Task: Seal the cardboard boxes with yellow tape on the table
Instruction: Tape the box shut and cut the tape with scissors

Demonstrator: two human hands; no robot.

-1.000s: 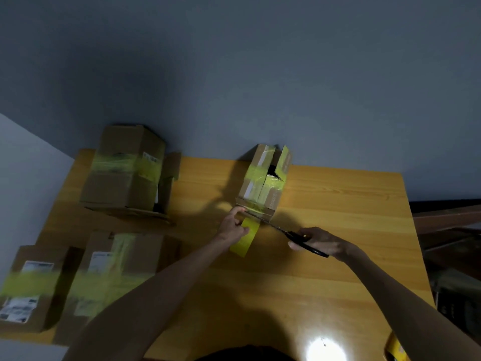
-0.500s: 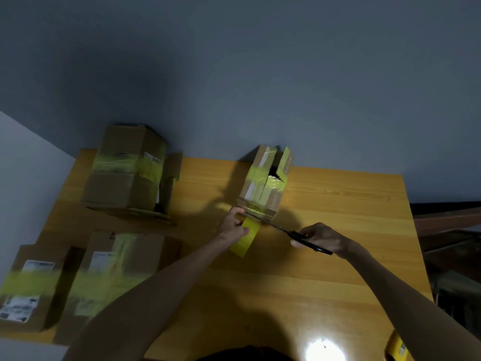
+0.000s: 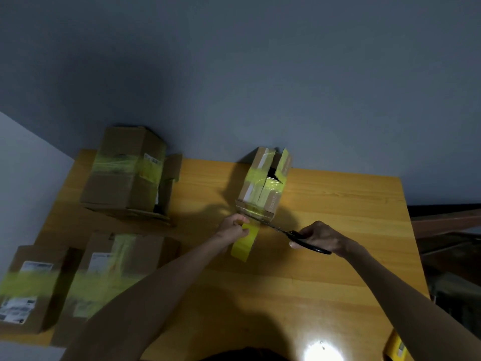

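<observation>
Cutting: the scissors (image 3: 299,237) reach their blade tips to the yellow tape (image 3: 244,243) just below the near bottom edge of the small box (image 3: 263,188); whether the blades are apart cannot be told.
Right hand (image 3: 318,238): grips the black scissor handles with curled fingers, to the right of the small box and nearer the person.
Left hand (image 3: 233,229): pinches the yellow tape between thumb and fingers, just in front of the small box.
Yellow tape: runs from the small box's near face toward the person, past the left hand.
Small box: stands near the far edge of the desk (image 3: 338,204), crossed by bands of yellow tape, with a dark gap between its top flaps.
Tall box (image 3: 125,173): well left of the small box, with yellow tape round its middle.
Two labelled boxes (image 3: 28,285) (image 3: 112,269): left of the small box and nearer the person, side by side, each with a yellow band.
Desk: wooden, with a bright glare spot (image 3: 322,353) at its near edge.
</observation>
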